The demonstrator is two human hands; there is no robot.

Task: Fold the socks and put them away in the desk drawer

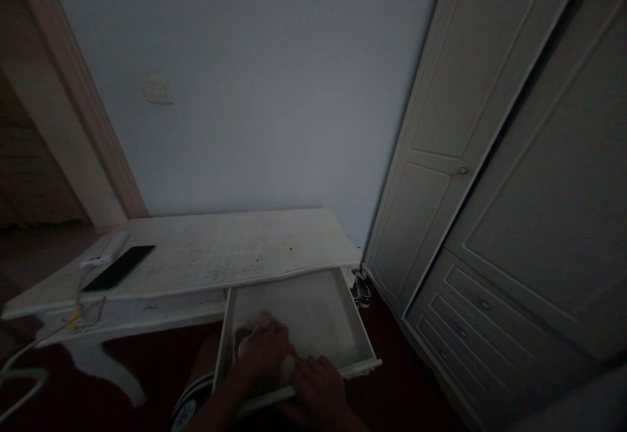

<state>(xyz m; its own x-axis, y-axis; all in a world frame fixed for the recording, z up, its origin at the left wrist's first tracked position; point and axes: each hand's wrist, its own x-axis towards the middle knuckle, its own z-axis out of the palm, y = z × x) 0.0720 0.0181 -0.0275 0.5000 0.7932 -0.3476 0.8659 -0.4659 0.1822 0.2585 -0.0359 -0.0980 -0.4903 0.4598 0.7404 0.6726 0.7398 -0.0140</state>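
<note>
The drawer (321, 311) of the white table is pulled out toward me. My left hand (269, 347) reaches into its near left part, its fingers curled over a soft-looking pale bundle (242, 339), perhaps cloth. Dim light and the hand hide most of that bundle. By the drawer's front edge is my right hand (319, 380), fingers bent, close beside the left. A small pale, rounded piece (288, 368) shows between the two hands. What the right fingers grip cannot be made out.
On the white table (235, 242) lie a dark phone (119, 267) and a white box-shaped object (105, 248) with a cable. A white wardrobe (426, 203) stands to the right. Shoes (361, 290) rest on the floor beside the table. A light switch (157, 89) is on the wall.
</note>
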